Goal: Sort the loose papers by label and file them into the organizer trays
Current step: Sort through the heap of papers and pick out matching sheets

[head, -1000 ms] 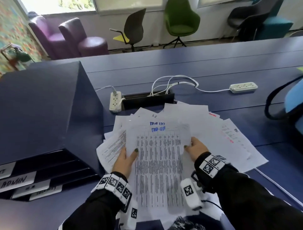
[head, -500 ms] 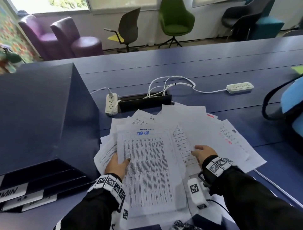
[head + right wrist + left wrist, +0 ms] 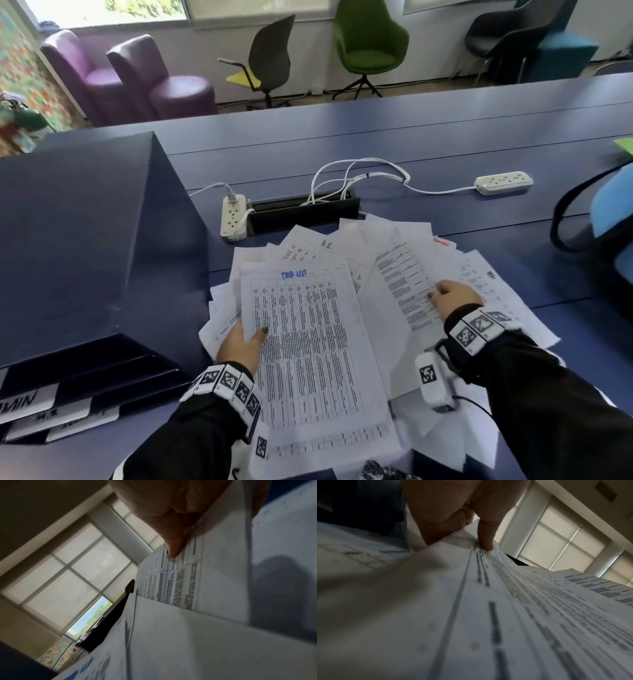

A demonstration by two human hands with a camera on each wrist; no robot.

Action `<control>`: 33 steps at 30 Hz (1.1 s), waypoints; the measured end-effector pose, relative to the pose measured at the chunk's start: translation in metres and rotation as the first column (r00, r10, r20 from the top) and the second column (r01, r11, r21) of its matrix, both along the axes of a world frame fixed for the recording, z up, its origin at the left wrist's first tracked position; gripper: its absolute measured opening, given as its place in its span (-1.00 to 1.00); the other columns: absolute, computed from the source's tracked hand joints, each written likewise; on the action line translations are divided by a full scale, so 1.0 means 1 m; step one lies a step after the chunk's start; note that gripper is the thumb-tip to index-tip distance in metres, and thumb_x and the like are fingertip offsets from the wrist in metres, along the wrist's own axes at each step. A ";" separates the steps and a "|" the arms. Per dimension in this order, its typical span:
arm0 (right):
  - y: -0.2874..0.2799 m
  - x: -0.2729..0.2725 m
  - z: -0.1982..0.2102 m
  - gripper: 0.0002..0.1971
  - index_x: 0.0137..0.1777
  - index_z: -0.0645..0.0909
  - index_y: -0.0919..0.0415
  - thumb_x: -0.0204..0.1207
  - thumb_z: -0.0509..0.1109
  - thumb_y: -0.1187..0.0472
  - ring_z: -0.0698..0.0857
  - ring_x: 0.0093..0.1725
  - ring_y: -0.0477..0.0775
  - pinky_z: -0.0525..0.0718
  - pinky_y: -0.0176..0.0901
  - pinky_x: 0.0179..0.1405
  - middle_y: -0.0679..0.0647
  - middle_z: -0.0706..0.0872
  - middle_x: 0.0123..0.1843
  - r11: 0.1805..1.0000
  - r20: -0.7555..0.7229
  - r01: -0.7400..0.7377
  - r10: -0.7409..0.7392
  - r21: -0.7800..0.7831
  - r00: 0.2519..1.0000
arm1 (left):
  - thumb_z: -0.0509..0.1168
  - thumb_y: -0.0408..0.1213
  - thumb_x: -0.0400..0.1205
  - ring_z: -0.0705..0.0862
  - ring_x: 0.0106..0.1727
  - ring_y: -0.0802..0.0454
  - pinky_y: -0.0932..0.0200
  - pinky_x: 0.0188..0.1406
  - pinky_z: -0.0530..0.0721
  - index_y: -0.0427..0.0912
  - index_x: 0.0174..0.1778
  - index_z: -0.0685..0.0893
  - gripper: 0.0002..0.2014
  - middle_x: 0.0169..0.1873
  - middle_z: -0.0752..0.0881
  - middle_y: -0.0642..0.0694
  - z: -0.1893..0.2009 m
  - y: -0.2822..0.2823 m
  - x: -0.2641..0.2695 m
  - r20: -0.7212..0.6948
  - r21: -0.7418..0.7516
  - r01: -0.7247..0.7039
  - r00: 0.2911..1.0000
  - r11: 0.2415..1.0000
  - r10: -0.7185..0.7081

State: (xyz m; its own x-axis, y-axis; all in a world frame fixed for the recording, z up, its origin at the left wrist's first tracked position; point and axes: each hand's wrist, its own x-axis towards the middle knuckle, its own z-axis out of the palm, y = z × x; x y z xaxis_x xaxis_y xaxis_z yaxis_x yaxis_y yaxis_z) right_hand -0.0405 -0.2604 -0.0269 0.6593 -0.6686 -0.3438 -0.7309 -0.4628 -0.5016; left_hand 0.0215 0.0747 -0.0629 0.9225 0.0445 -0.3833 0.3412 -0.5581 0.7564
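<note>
A fanned heap of loose papers [image 3: 486,274] lies on the blue table. On top is a printed table sheet [image 3: 308,349] with a blue handwritten label at its head. My left hand [image 3: 241,342] grips its left edge, thumb on top; the thumb [image 3: 485,536] presses the print in the left wrist view. My right hand [image 3: 450,298] pinches the right edge of a text sheet [image 3: 400,284], with the thumb [image 3: 173,543] on top and fingers beneath. The dark blue organizer [image 3: 85,240] stands at the left, its labelled trays [image 3: 102,373] facing me.
Behind the papers are a white power strip [image 3: 233,216], a black cable box [image 3: 303,214] with white cords, and a second strip [image 3: 503,182]. A blue bag with a black strap [image 3: 613,219] sits at the right edge. Chairs stand beyond the table.
My right hand let go of the table sheet and moved right onto the text sheet. My left hand drew the table sheet left and nearer to me.
</note>
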 end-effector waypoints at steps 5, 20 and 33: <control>-0.029 -0.008 0.016 -0.72 0.28 0.60 0.27 0.60 0.25 0.29 0.60 0.21 0.28 0.50 -0.12 0.17 0.27 0.65 0.26 0.993 0.013 0.103 -0.103 -0.054 0.995 | 0.23 -0.18 0.69 0.60 0.29 -0.17 0.04 0.28 0.49 -0.16 0.39 0.53 -0.65 0.27 0.67 -0.13 0.000 -0.002 -0.002 0.010 0.017 -0.008 1.000 1.000 0.008; 0.014 -0.030 -0.019 -0.45 0.27 0.52 0.23 0.32 0.58 0.09 0.59 0.28 0.21 0.51 -0.11 0.23 0.19 0.64 0.27 0.993 -0.152 0.084 -0.071 0.083 0.986 | 0.12 -0.29 0.73 0.58 0.29 -0.20 -0.03 0.33 0.49 -0.12 0.46 0.48 -0.64 0.30 0.63 -0.14 -0.003 0.000 0.000 -0.061 0.002 -0.007 0.998 1.000 0.007; 0.002 -0.016 0.048 -0.77 0.14 0.65 0.25 0.58 0.28 0.17 0.65 0.08 0.29 0.50 -0.11 0.02 0.27 0.72 0.06 0.997 0.181 0.017 -0.002 -0.078 0.984 | 0.12 -0.21 0.74 0.60 0.26 -0.20 -0.03 0.29 0.52 -0.16 0.40 0.52 -0.68 0.26 0.65 -0.16 -0.006 0.000 0.001 -0.065 0.038 0.003 0.998 0.999 0.000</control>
State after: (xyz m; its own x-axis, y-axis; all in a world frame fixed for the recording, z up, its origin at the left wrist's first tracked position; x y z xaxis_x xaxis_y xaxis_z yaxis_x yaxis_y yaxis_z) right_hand -0.0567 -0.2584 0.0214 0.6992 -0.6954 -0.1660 -0.6363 -0.4994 -0.5880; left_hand 0.0228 0.0749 -0.0687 0.8958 0.0589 -0.4406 0.3881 -0.5867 0.7107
